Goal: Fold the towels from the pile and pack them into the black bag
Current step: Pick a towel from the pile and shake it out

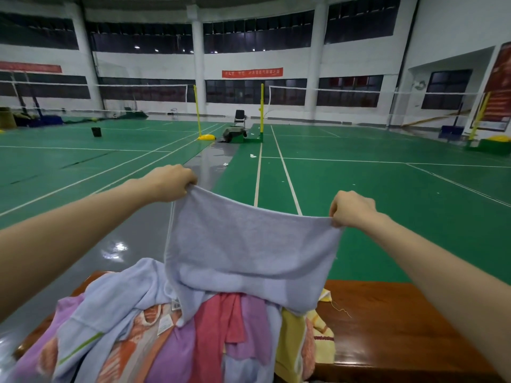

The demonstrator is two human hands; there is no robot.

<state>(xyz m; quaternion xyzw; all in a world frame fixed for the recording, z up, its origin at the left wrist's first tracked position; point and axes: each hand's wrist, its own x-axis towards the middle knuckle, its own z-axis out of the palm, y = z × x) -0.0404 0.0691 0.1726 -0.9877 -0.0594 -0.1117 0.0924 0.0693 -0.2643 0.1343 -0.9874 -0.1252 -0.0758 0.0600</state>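
We see both arms stretched forward over a heap of laundry in a sports hall. The left hand (168, 183) pinches one upper corner of a pale lavender towel (249, 250), fingers curled over the cloth; the right hand (351, 208) grips the opposite upper corner in the same way. The left hand sits higher in the view than the right, so the top edge of the towel sags between them in a shallow curve. The towel hangs spread out in the air, and its lower edge drapes onto the pile of towels (166, 335) beneath it. In the pile we make out light blue, purple, pink, orange-patterned and yellow cloths, heaped loosely on a reddish-brown wooden bench (401, 327), whose bare top shows to the right of the pile. Beyond the bench lies the green court floor (359, 183) with white lines, and two yellow net posts (261, 111) stand far back near a folding chair (239, 117).
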